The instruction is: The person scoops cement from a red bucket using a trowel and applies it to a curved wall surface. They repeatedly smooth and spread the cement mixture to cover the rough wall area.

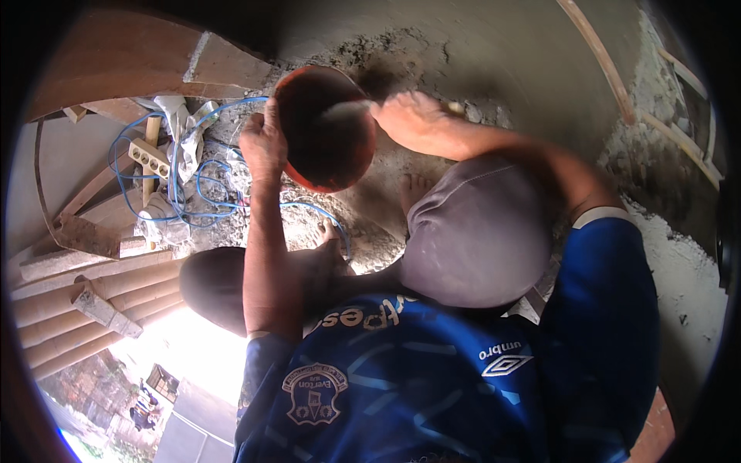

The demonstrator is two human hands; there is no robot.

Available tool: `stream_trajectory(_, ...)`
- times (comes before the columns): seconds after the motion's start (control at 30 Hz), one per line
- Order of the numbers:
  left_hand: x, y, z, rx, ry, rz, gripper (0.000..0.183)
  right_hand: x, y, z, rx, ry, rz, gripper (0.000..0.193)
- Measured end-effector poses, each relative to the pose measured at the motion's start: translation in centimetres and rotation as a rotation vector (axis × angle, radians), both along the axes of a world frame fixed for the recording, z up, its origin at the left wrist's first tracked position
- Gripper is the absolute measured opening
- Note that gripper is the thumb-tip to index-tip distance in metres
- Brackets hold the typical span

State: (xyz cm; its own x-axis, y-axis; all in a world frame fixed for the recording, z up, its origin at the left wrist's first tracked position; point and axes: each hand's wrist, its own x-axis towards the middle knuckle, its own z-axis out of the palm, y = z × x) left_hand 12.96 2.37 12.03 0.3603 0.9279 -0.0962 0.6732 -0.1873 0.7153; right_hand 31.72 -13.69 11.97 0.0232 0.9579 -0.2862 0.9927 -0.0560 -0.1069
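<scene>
By the left hand (265, 147), the rim of a reddish bucket (330, 168) is gripped; by the right hand (413, 119), a blurred pale tool (347, 110) is clasped, its long axis pointed leftward into the bucket between both hands. Blue cable (202, 212) is strewn farther left.

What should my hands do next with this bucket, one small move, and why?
Perhaps sweep the pale tool along the inside of the bucket: your right hand seems to hold it, blurred, reaching into the mouth, while your left hand grips the rim. The bottom looks too dark to make out.
</scene>
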Motion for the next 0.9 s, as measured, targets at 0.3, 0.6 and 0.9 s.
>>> stream_trajectory(0.3,4.8,1.4,-0.1,0.03,0.232,-0.181,0.057,-1.5,3.5,-7.0,-0.023,-0.132,-0.041,0.02)
stream_trajectory(0.6,3.0,0.8,0.5,0.068,0.278,-0.183,0.062,-1.7,-0.8,0.7,-0.049,0.322,-0.198,0.023)
stream_trajectory(0.9,-0.7,-3.2,0.8,-0.061,0.185,-0.07,0.059,-1.3,-4.1,1.9,-0.207,0.268,-0.434,0.029)
